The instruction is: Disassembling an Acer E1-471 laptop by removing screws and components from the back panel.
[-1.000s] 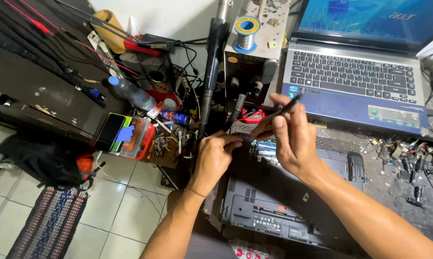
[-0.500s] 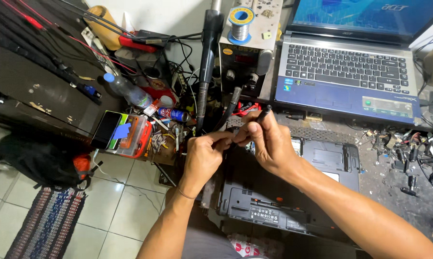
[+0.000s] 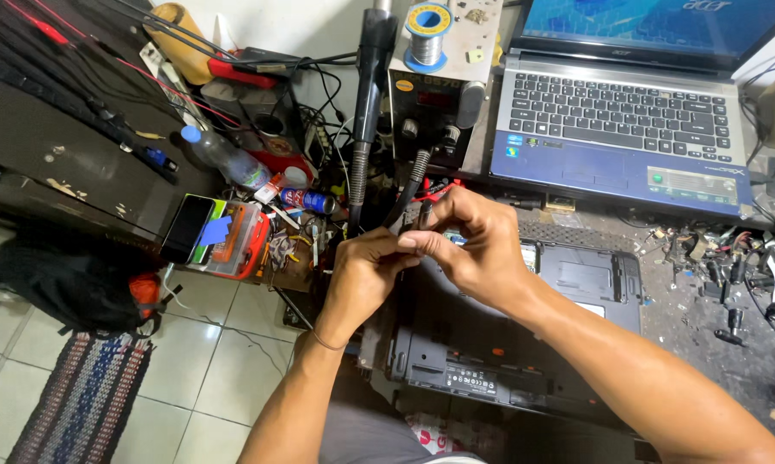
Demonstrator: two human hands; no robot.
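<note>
Black laptop base (image 3: 576, 283) lies flipped at 6 o'clock, not closed up yet; left hand (image 3: 361, 275) and right hand (image 3: 473, 249) pinch together over it, can't tell on what.

Two laptops (image 3: 628, 112), two hands (image 3: 366, 271), one bottle (image 3: 226, 158)

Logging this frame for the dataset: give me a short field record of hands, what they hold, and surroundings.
left hand: fingertips pinched against the right hand's, item hidden
right hand: fingers curled, meeting the left above the dark laptop
dark laptop: underside up, beneath both hands
blue laptop: open, behind
solder spool: on the grey box
water bottle: lying at left
</note>
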